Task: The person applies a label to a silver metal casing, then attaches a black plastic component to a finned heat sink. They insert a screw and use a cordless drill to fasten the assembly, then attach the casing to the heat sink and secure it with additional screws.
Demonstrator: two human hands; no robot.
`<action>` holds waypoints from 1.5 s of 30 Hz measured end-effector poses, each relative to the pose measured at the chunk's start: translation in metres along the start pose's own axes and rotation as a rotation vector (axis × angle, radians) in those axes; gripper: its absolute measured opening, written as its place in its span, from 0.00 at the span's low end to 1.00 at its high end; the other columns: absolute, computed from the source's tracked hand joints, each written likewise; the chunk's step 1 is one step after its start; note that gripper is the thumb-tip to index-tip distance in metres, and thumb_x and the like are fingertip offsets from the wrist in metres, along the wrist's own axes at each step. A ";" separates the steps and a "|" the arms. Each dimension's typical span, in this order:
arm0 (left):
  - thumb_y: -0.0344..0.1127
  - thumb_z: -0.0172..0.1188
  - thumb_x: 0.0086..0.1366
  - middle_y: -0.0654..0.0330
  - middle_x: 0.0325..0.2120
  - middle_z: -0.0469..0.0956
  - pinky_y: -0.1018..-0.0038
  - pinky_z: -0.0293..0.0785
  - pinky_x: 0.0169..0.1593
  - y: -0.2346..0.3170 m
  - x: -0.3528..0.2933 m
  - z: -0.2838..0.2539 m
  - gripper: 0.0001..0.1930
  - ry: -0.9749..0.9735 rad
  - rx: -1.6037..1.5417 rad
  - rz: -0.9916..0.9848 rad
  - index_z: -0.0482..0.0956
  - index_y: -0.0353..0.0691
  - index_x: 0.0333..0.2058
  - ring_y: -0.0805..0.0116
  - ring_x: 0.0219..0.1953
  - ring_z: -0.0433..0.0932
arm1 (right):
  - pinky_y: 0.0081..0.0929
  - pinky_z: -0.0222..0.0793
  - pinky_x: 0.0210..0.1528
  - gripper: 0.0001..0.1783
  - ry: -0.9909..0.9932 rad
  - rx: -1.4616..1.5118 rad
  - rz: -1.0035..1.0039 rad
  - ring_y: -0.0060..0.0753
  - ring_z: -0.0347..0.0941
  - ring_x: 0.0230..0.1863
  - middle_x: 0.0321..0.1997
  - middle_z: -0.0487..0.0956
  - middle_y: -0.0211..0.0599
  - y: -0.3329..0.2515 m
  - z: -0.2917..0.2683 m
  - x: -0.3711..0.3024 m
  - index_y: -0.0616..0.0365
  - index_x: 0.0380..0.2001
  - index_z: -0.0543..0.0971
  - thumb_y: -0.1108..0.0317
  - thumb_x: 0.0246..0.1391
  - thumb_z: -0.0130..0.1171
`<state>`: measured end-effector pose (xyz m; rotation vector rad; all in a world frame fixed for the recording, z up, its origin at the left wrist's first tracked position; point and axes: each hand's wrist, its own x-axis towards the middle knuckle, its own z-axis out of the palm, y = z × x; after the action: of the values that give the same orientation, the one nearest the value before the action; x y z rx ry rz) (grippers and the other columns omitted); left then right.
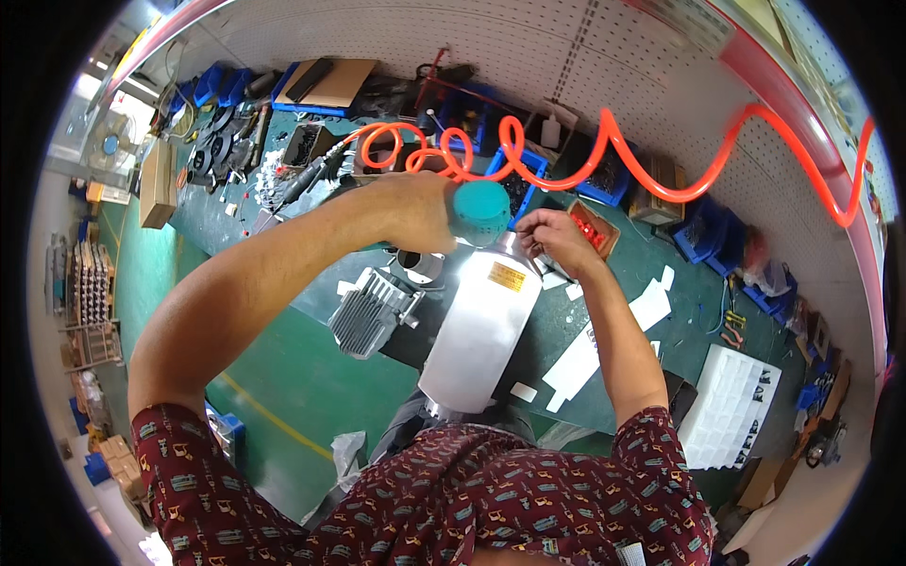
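Over a green workbench (311, 368), seen from a head camera looking down, a person in a dark red patterned shirt raises both bare forearms from the lower edge. Their left hand (415, 212) is clenched around a teal-handled air tool (481, 212), the teal grip jutting out past the knuckles to the right. Trailing away behind those fingers, a coiled orange air hose (613, 141) loops across the white pegboard wall (528, 47) toward the upper right.

Just beside the tool, to its right, the right hand (557, 241) has its fingertips (528, 226) pinched together, apparently on something very small; what it is cannot be made out. Directly below both sets of fingers lies a long silver metal cylinder (481, 330), tilted so its upper end sits beneath the tool and its lower end points at the person's chest. A yellow label (507, 276) is stuck on it just under the right fingertips.

Below and left of the left fingers, near the cylinder, rests a grey finned metal housing (368, 316). Right of the right wrist, white paper strips (585, 358) lie on the bench. Beyond the fingertips, blue parts bins (604, 184) stand along the wall, and a small red-filled box (595, 226) sits just beside the right hand.
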<state>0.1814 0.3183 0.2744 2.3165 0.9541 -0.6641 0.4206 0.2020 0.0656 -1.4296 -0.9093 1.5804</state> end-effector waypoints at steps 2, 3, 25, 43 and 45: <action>0.52 0.68 0.54 0.46 0.42 0.85 0.58 0.78 0.52 0.004 -0.007 0.001 0.27 0.020 -0.016 -0.037 0.84 0.40 0.47 0.48 0.46 0.84 | 0.28 0.80 0.42 0.11 0.062 0.284 0.001 0.30 0.81 0.38 0.40 0.83 0.41 0.020 -0.013 -0.033 0.62 0.41 0.80 0.81 0.61 0.49; 0.54 0.69 0.55 0.46 0.43 0.85 0.58 0.77 0.53 0.007 -0.010 0.003 0.27 0.022 -0.027 -0.053 0.84 0.41 0.48 0.49 0.47 0.83 | 0.30 0.81 0.44 0.11 0.138 0.409 0.027 0.32 0.82 0.39 0.42 0.84 0.42 0.024 -0.013 -0.055 0.62 0.41 0.80 0.82 0.62 0.49; 0.41 0.68 0.63 0.59 0.26 0.80 0.72 0.80 0.29 0.007 -0.019 0.039 0.15 0.052 -0.631 -0.159 0.80 0.37 0.42 0.71 0.26 0.80 | 0.24 0.82 0.34 0.06 0.421 0.825 0.017 0.28 0.81 0.33 0.38 0.83 0.41 0.165 0.104 -0.267 0.59 0.42 0.76 0.70 0.65 0.62; 0.46 0.73 0.62 0.62 0.46 0.82 0.67 0.77 0.51 -0.015 -0.159 0.144 0.26 0.381 -0.648 0.210 0.80 0.42 0.56 0.72 0.46 0.78 | 0.20 0.76 0.34 0.09 0.451 1.174 -0.133 0.20 0.76 0.32 0.37 0.81 0.32 0.209 0.214 -0.307 0.60 0.46 0.80 0.70 0.64 0.63; 0.48 0.73 0.62 0.61 0.48 0.82 0.67 0.76 0.56 -0.022 -0.200 0.199 0.27 0.328 -0.643 0.182 0.80 0.42 0.56 0.70 0.50 0.78 | 0.19 0.77 0.34 0.09 0.425 1.208 -0.164 0.20 0.77 0.32 0.37 0.82 0.32 0.214 0.217 -0.301 0.59 0.46 0.80 0.71 0.64 0.63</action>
<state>-0.0064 0.1091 0.2457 1.9135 0.9106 0.1055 0.1964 -0.1601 0.0203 -0.7020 0.2197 1.2178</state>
